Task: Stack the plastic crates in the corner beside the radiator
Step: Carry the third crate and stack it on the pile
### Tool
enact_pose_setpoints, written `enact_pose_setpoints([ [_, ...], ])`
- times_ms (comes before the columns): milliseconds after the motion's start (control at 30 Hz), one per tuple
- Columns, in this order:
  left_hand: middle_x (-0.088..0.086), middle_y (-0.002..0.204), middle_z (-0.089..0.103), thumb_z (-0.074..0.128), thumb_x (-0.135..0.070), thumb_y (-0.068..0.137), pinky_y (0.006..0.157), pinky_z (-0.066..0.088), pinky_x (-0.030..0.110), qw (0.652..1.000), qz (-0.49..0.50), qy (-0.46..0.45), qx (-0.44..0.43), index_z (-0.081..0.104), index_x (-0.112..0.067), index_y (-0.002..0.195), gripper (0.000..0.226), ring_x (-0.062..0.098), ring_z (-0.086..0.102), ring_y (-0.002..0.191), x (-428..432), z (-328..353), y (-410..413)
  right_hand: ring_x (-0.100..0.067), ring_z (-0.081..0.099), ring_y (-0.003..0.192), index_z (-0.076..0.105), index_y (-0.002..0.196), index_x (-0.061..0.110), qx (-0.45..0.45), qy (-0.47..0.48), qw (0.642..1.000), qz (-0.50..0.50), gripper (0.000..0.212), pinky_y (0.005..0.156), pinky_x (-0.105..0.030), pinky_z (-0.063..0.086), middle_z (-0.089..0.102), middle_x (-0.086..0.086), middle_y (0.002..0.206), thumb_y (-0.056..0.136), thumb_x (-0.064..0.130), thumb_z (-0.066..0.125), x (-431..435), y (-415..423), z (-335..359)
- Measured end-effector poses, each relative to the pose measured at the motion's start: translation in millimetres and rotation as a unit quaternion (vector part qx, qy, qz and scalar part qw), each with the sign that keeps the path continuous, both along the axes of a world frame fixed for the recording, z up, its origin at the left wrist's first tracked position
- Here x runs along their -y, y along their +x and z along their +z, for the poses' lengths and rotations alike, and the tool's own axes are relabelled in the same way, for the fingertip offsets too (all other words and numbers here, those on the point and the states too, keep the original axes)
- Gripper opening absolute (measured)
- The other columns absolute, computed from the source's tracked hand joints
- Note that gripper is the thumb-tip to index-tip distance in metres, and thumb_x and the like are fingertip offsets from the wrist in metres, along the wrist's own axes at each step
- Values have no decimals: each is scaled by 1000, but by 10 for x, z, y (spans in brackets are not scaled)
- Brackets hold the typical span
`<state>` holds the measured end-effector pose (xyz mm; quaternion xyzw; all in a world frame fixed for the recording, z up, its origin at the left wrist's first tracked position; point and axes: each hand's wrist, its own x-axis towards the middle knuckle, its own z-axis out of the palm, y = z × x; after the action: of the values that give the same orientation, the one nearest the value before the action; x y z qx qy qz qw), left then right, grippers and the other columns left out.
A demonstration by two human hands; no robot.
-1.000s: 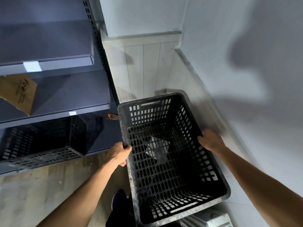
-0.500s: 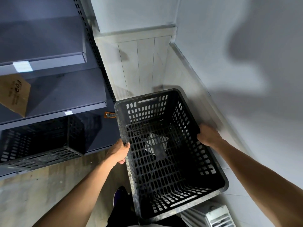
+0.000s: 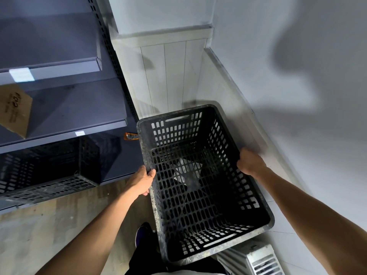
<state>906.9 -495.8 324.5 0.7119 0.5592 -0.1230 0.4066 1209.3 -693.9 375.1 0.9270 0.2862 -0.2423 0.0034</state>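
Observation:
A black perforated plastic crate (image 3: 200, 197) sits open side up in the corner, close to the white panelled wall. My left hand (image 3: 141, 181) grips its left rim. My right hand (image 3: 250, 162) grips its right rim. Through the holes in its floor a pale patch shows; I cannot tell what lies beneath. A second black crate (image 3: 45, 171) rests on the lowest level of the grey shelving at left. The white radiator (image 3: 256, 259) shows at the bottom right, just beyond the crate's near end.
Dark grey shelving (image 3: 65, 108) fills the left side, with a brown cardboard piece (image 3: 14, 112) on the middle shelf. A small orange object (image 3: 130, 136) lies by the shelf upright. My shoe (image 3: 143, 233) stands on the wooden floor (image 3: 49, 225). White walls close the corner.
The crate has shifted slightly toward the corner and a little lower in view, both hands staying on its rims. More of the radiator shows at the bottom right.

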Motion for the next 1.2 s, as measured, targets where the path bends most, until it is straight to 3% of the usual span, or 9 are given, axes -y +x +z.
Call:
enact_pose_setpoints([
  [100,9,112,64,40,-52,98,71,61,37,1000,-3,-4,4,34,-11,142,61,18,67,56,-5,11,24,-34,62,94,46,116,2,0,-3,1000,2,25,70,-35,46,62,-18,105,92,8,48,17,-20,-26],
  [200,13,147,44,37,-56,97,81,58,37,1000,-13,2,-3,32,-12,144,65,16,69,55,-28,20,23,-34,62,96,47,116,3,2,-5,1000,3,24,71,-35,46,63,-17,105,92,8,48,8,-23,3],
  [367,13,144,46,36,-58,96,79,59,37,1000,-12,10,-4,33,-13,143,65,15,69,57,-7,49,8,-33,62,97,48,115,6,19,-21,999,17,23,71,-34,45,63,-15,106,93,11,50,20,-46,42],
  [500,14,125,60,36,-53,98,77,60,40,999,-35,23,-26,36,-7,135,59,26,72,82,25,150,56,-33,55,113,49,124,5,45,-19,998,26,35,81,-39,49,55,-16,123,91,13,54,6,-138,98],
  [600,17,125,58,46,-41,98,77,53,39,985,-89,133,-64,32,-2,132,54,35,63,107,40,222,97,-32,46,123,45,133,5,58,-7,998,17,47,92,-45,51,45,-16,134,89,16,57,-1,-262,91],
  [800,14,143,34,69,-39,85,92,53,42,936,-193,293,-9,19,-12,152,87,31,41,128,-172,280,96,-32,43,122,54,121,10,71,18,997,-1,33,98,-45,48,45,-15,129,89,14,52,-139,-580,125],
  [933,12,153,31,57,-43,90,117,23,48,871,-353,342,3,53,-18,135,52,31,18,146,-392,172,70,-32,42,126,50,135,15,25,8,999,-40,43,101,-44,45,45,-12,134,92,23,52,-289,-927,91],
  [1000,10,151,39,51,-43,93,121,9,46,855,-398,331,26,62,-19,126,42,29,17,148,-483,114,60,-32,43,128,47,139,18,6,5,998,-68,46,103,-42,43,45,-11,138,94,25,51,-345,-1131,63],
  [1200,-1,128,62,39,-56,96,122,-1,40,813,-512,256,101,67,-24,118,48,18,31,143,-722,84,42,-29,50,126,49,140,22,-57,14,989,-134,45,103,-35,42,49,-10,139,96,29,49,-409,-1784,-49],
])
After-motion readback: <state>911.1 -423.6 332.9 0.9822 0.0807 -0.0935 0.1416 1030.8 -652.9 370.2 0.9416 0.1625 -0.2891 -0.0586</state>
